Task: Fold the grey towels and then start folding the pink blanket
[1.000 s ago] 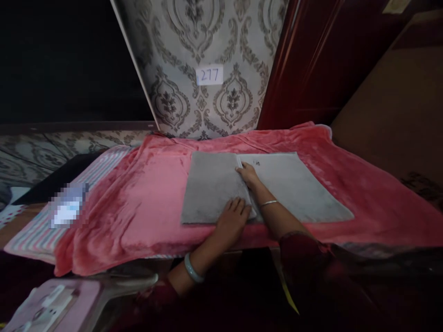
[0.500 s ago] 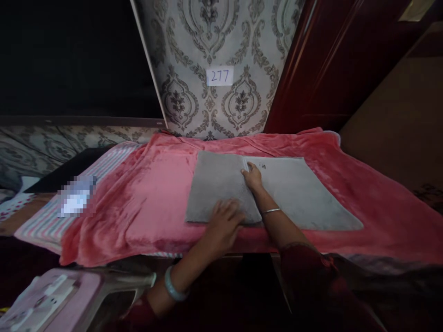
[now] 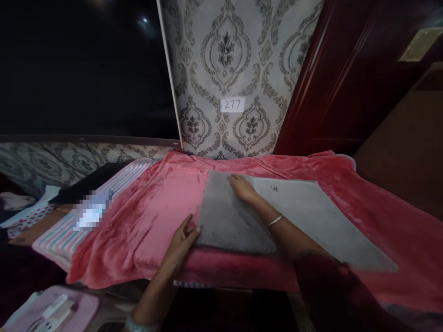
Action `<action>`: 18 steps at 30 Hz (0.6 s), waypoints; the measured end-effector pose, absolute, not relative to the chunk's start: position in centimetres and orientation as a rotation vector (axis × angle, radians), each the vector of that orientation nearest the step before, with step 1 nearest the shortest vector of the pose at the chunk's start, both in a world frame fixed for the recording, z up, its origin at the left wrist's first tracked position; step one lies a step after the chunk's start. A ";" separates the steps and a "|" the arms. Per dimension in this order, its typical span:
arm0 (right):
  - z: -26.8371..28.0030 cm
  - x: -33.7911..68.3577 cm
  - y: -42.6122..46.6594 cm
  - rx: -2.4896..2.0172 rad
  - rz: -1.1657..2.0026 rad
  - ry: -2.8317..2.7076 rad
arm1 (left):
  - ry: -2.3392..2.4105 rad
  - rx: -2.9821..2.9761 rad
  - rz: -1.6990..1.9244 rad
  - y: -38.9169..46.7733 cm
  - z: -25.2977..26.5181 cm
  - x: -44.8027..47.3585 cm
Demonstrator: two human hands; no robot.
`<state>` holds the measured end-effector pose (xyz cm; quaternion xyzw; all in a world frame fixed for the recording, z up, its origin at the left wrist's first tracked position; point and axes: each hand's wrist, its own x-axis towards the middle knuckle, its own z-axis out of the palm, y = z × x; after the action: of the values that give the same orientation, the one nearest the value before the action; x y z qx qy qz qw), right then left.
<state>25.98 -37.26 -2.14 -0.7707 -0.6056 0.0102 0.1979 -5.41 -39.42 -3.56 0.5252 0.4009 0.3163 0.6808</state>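
A grey plush mat (image 3: pixel 235 221) lies on a pink blanket (image 3: pixel 162 193). Its left part is darker and folded over the lighter right part, which bears a small dark mark near its far edge. My right hand (image 3: pixel 242 188) rests flat on the darker part close to the far edge, with its fingers stretched out to the left. At the front left corner is my left hand (image 3: pixel 185 236), its thumb touching the mat's edge and its fingers apart. I cannot see anything held in either hand.
A striped cloth (image 3: pixel 58 230) shows under the blanket at the left, with a blurred-out object (image 3: pixel 92 212) on it. Behind are a large dark screen (image 3: pixel 86 69) and a wall label (image 3: pixel 232 104). A pink stool-like top (image 3: pixel 86 306) stands lower left.
My right hand has moved from the fold line onto the darker part and flattened. My left hand has shifted left to the mat's front corner. The view has tilted up a little.
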 end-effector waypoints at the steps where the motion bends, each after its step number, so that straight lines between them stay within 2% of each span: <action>1: -2.0 25.4 -36.2 -2.104 0.027 -1.755 | 0.905 1.199 0.694 -39.4 -3.7 -5.1; 5: -1.5 23.4 -32.4 -1.919 -0.003 -2.029 | 0.828 1.255 0.685 -39.2 -4.9 -4.3; 10: -1.0 22.7 -29.7 -1.931 -0.105 -2.322 | 0.843 1.553 0.696 -39.4 -6.8 -4.3; 18: -0.6 23.2 -29.6 -2.030 -0.338 -2.292 | 0.915 1.856 0.817 -41.4 -7.2 -3.8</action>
<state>23.17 -29.63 -0.61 -0.6588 -0.7437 -0.1096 0.0304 -3.83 -41.39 -7.18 0.7480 0.3687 0.3293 0.4428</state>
